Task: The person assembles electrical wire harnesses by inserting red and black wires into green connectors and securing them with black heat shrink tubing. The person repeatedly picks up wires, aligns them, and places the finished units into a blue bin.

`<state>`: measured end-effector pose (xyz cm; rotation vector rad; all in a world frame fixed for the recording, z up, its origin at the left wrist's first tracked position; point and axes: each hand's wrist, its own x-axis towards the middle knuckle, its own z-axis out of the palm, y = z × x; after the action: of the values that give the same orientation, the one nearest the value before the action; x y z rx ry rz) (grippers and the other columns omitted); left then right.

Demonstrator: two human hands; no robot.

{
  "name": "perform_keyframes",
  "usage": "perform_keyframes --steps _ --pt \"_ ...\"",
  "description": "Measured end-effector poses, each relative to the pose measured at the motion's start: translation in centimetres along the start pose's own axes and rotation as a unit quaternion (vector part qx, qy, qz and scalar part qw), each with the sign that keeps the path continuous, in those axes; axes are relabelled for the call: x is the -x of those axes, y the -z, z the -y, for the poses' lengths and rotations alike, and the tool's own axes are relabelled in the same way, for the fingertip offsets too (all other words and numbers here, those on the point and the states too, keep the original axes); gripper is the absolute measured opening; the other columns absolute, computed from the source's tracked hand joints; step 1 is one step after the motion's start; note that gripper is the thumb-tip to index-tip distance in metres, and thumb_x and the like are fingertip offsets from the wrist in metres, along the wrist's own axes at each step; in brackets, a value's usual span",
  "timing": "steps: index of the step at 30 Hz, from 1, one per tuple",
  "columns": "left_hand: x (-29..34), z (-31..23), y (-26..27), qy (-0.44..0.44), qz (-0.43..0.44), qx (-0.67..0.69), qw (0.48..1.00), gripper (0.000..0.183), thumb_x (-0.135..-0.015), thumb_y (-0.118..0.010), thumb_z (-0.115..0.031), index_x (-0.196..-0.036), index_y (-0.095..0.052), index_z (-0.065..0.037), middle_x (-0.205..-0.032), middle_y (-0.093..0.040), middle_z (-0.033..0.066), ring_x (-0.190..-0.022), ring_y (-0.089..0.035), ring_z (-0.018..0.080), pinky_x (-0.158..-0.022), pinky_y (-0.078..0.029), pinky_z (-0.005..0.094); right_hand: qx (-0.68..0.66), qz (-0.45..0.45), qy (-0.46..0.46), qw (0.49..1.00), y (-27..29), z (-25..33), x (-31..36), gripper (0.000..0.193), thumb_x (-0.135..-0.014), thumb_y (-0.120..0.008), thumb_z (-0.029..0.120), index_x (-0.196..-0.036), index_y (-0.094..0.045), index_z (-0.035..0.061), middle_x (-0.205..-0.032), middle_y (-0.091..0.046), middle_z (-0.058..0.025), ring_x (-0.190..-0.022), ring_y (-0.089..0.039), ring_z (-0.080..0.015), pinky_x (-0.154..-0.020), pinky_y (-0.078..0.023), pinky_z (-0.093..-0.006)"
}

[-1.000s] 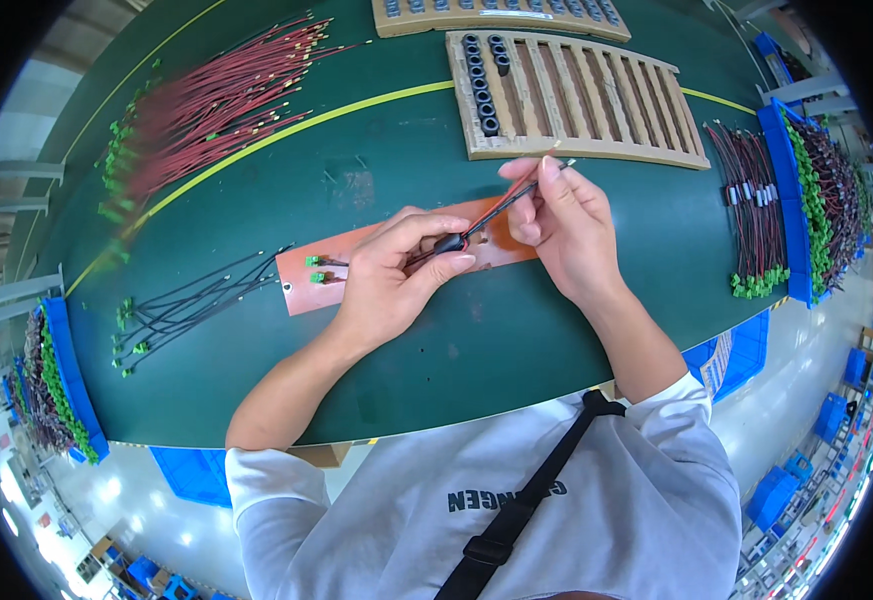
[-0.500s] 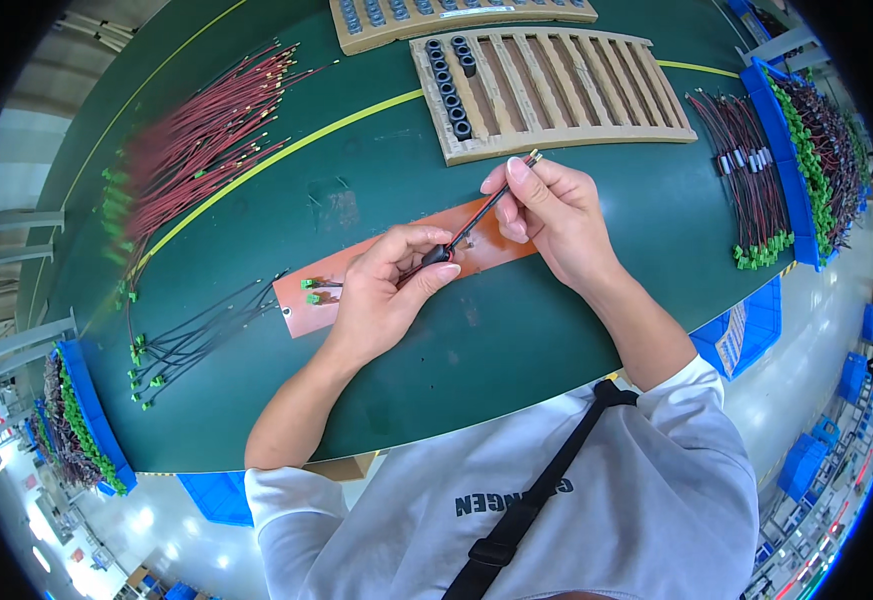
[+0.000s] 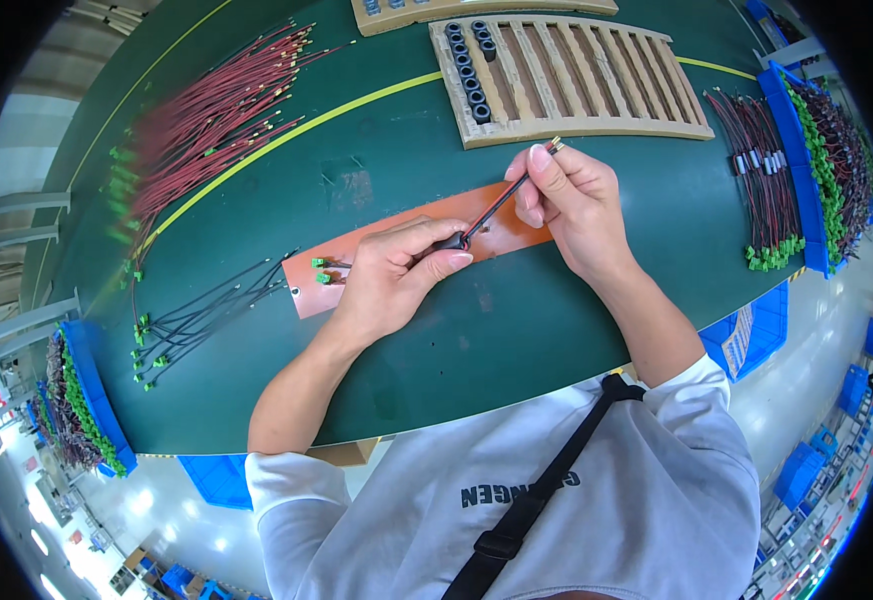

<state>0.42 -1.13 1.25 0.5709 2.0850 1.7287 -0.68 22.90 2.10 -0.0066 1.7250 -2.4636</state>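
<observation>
Wires, one red and one black with bare metallic tips point(image 3: 501, 205), slant up through a single short black cylinder point(image 3: 450, 242) above one long, flat orange board point(image 3: 511, 235). One left hand point(image 3: 391, 275) grips the cylinder between thumb and fingers, its back turned up and the thumb pointing right. One right hand point(image 3: 581, 205) is closed on the wires just below their tips, thumb against forefinger, the other fingers curled beneath and the forearm rising from the lower right. Two small green plastic connectors point(image 3: 323, 278) sit at the board's left part, just beside the left hand. Beyond the board, one tan slotted tray point(image 3: 586, 128) carries two rows of black rings point(image 3: 468, 84): three in the shorter, and seven or perhaps eight in the longer, as they look small and crowded from here. One more tan tray point(image 3: 396, 18) is cut off at the top. On the green tabletop point(image 3: 546, 320), one pile of red wires point(image 3: 226, 125), too dense to count, and one smaller group of black cables point(image 3: 221, 295) lie to the left; one bundle of dark red and black cables point(image 3: 751, 130) lies right.
</observation>
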Motion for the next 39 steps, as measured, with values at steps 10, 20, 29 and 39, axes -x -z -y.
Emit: perform_keyframes --steps 10,20,29,39 --pt "-0.1 -0.6 -0.8 -0.021 -0.018 -0.072 0.997 0.039 -0.096 -0.073 -0.006 -0.133 -0.065 0.001 -0.098 -0.063 0.0045 -0.088 -0.058 0.0113 -0.080 -0.049 0.0256 0.008 -0.009 -0.007 1.000 0.2 0.3 -0.4 0.038 -0.109 -0.059 0.031 -0.102 -0.073 -0.0041 -0.072 -0.058 -0.0002 -0.064 -0.051 -0.0084 -0.060 -0.043 -0.0239" --pt "0.2 1.4 -0.9 -0.034 -0.059 0.023 0.997 0.045 -0.098 -0.071 -0.004 -0.141 -0.059 0.001 -0.128 -0.065 0.0107 -0.113 -0.063 0.0160 -0.097 -0.052 0.0302 0.121 -0.037 0.030 0.992 0.4 -0.2 -0.6 0.040 -0.109 -0.057 0.033 -0.101 -0.073 -0.0031 -0.081 -0.069 -0.0045 -0.065 -0.059 -0.0075 -0.056 -0.047 -0.0234" --pt "-0.4 1.0 1.3 0.051 0.028 0.190 0.980 0.037 -0.112 -0.049 -0.027 -0.135 -0.060 0.000 -0.099 -0.068 0.0077 -0.072 -0.047 0.0077 -0.067 -0.042 0.0238 0.078 -0.009 0.013 0.997 0.4 -0.3 -0.4 0.040 -0.111 -0.053 0.034 -0.100 -0.069 -0.0010 -0.086 -0.069 -0.0055 -0.069 -0.059 -0.0089 -0.062 -0.049 -0.0250" --pt "-0.6 0.0 1.3 0.091 0.057 0.169 0.980 0.039 -0.113 -0.045 -0.036 -0.122 -0.061 -0.001 -0.089 -0.063 0.0055 -0.068 -0.041 0.0066 -0.061 -0.034 0.0213 -0.202 0.135 0.019 0.970 -0.8 -1.5 0.1 0.044 -0.113 -0.044 0.037 -0.093 -0.061 0.0019 -0.095 -0.065 -0.0140 -0.078 -0.059 -0.0206 -0.075 -0.051 -0.0345"
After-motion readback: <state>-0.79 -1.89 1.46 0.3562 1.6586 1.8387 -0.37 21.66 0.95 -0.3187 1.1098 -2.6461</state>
